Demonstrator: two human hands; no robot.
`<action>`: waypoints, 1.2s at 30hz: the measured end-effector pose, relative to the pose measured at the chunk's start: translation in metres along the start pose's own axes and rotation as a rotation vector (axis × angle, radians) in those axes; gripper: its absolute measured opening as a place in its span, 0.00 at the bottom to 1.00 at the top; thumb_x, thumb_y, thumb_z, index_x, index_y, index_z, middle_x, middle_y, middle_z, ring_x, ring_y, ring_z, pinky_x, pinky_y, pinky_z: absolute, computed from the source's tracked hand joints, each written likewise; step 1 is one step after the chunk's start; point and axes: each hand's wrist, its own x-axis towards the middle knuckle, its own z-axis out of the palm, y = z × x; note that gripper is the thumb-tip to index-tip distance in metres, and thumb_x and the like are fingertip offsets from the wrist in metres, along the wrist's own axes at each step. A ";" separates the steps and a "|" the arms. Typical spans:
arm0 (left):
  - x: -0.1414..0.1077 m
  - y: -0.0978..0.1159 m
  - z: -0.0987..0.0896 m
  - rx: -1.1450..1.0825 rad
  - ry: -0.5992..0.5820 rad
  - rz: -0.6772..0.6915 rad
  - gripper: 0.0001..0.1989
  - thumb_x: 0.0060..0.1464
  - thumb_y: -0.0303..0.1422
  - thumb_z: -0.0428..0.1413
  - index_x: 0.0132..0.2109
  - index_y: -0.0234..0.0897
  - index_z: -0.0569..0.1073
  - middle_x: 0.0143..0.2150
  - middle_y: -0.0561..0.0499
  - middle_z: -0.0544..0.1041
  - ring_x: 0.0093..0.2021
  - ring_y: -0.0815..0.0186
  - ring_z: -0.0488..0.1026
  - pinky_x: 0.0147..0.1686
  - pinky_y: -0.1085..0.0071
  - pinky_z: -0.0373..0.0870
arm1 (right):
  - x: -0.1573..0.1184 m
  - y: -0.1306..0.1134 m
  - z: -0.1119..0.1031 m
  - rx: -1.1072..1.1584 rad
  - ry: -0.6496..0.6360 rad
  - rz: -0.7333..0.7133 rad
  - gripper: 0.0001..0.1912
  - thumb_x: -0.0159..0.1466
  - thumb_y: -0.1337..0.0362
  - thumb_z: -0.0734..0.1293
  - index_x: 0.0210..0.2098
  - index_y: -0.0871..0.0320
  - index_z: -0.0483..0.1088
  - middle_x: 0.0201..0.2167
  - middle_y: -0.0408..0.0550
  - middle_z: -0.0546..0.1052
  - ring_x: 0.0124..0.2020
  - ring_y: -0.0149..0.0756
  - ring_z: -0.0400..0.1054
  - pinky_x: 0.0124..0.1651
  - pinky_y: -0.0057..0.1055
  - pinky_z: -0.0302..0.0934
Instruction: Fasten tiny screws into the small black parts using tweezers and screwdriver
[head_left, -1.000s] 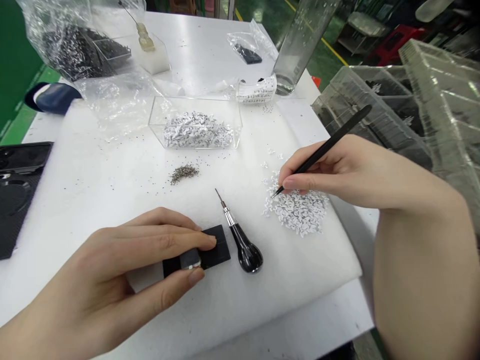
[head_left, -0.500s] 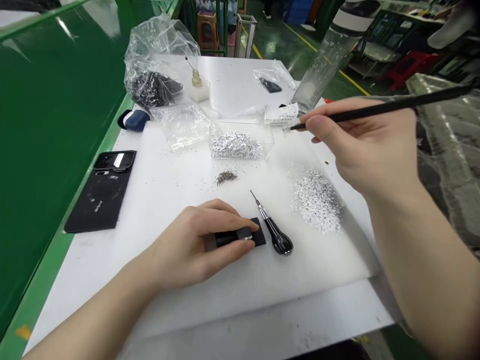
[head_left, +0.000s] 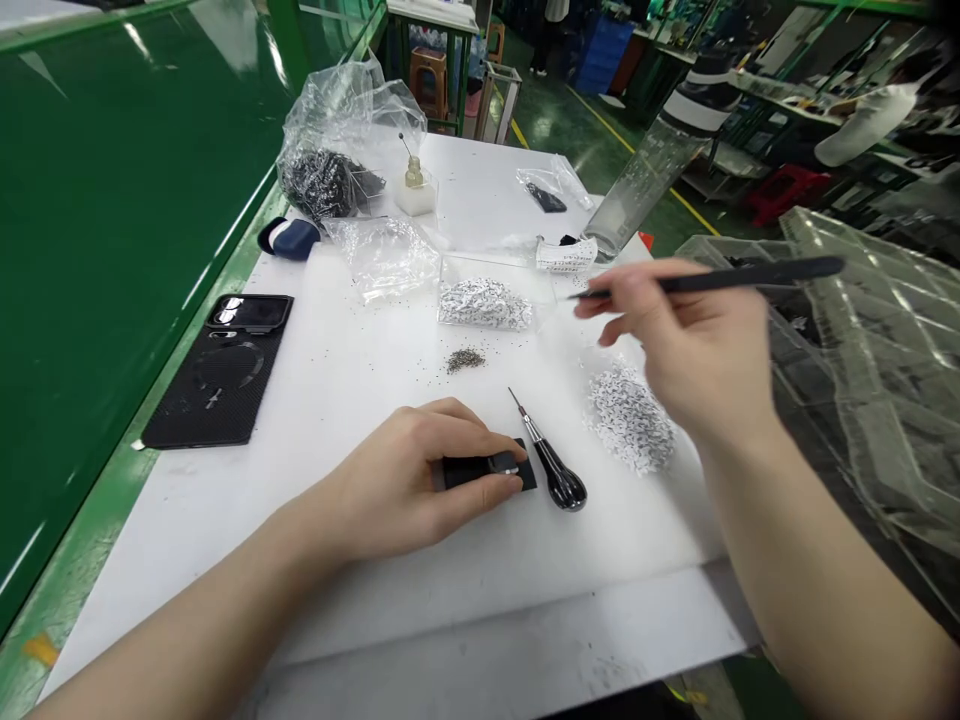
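My left hand (head_left: 427, 480) pinches a small black block-like part (head_left: 504, 463) with a shiny edge. Under it lies a flat black piece (head_left: 528, 476). Held like a pen in my right hand (head_left: 690, 350) are black tweezers (head_left: 750, 276), their tips over the sheet near the clear box; whether the tips grip anything is too small to tell. A screwdriver (head_left: 559, 470) with a black bulb handle rests just right of the left fingertips. Many tiny white pieces (head_left: 632, 420) lie heaped below the right hand. Behind the left hand is a small pile of tiny dark screw-like bits (head_left: 466, 359).
A clear box (head_left: 486, 303) holds more white pieces. Beyond stand a clear plastic bag (head_left: 330, 180) with black contents, a small bottle (head_left: 414, 172) and a tall clear tumbler (head_left: 637, 190). A phone (head_left: 221, 375) lies left; clear compartment trays (head_left: 862, 350) stand right.
My right hand with the tweezers has come slightly lower and left, away from beside the labelled slip. The view has shifted, showing more of the trays. My left hand keeps its pinch.
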 end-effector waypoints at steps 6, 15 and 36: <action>0.000 -0.001 -0.001 0.017 -0.015 0.026 0.11 0.63 0.30 0.59 0.49 0.36 0.82 0.44 0.49 0.85 0.47 0.64 0.78 0.47 0.70 0.76 | -0.035 0.003 0.032 0.058 -0.272 0.216 0.12 0.66 0.54 0.71 0.38 0.56 0.79 0.36 0.47 0.84 0.33 0.37 0.78 0.36 0.35 0.74; 0.001 -0.001 -0.001 -0.030 -0.006 0.037 0.11 0.62 0.28 0.59 0.49 0.39 0.82 0.43 0.52 0.85 0.45 0.64 0.78 0.47 0.71 0.76 | -0.042 0.015 0.040 0.027 -0.292 0.226 0.08 0.67 0.58 0.70 0.41 0.53 0.80 0.40 0.46 0.84 0.41 0.39 0.80 0.46 0.38 0.74; 0.004 0.002 -0.002 0.027 -0.055 0.044 0.06 0.63 0.27 0.58 0.46 0.33 0.79 0.40 0.51 0.85 0.43 0.69 0.79 0.51 0.76 0.75 | -0.047 0.012 0.044 -0.072 -0.321 0.185 0.08 0.67 0.59 0.71 0.44 0.46 0.81 0.44 0.40 0.84 0.46 0.42 0.79 0.50 0.42 0.75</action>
